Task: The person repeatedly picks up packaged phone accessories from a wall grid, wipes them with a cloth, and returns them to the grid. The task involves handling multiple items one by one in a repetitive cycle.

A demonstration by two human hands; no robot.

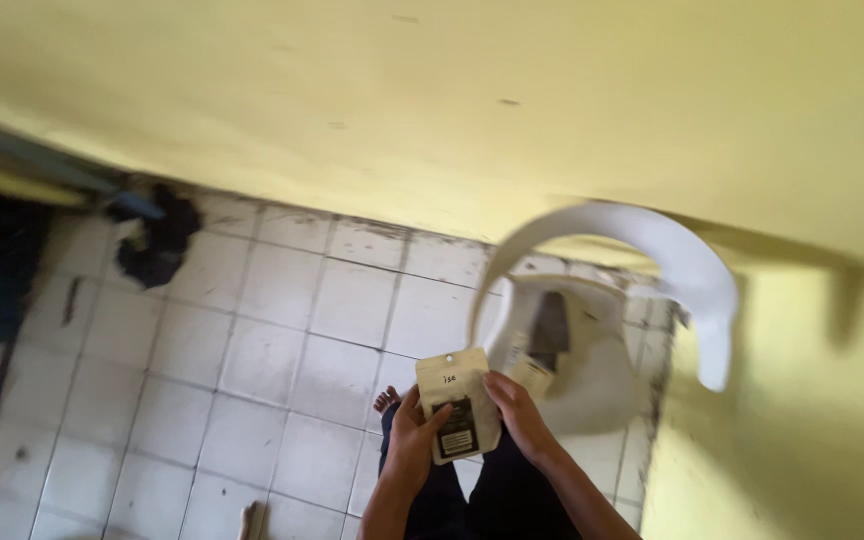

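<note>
Item one: a small flat beige paper pouch with a dark label panel [458, 405], which I see held upright just in front of my legs, above the tiled floor and just left of the toilet bowl; my left hand [414, 437] is closed on its lower left edge, thumb across the front; my right hand [517, 410] pinches its right edge, fingers curled behind; a second small pale packet [530, 374] shows just beyond my right hand, and I cannot tell whether that hand holds it too.

Item two: a white ceramic toilet bowl [592, 385], directly beyond the pouch, with its white plastic seat ring [652, 250] raised and tilted; a dark flat object [550, 332] lies inside the bowl; its kind is unclear to me.

Item three: a floor of square white tiles with grimy grout [252, 350]; a bare foot [386, 400] rests on it beside the pouch; a black crumpled cloth [157, 240] lies near the wall, well apart.

Item four: a yellow painted wall [452, 100] behind.
</note>
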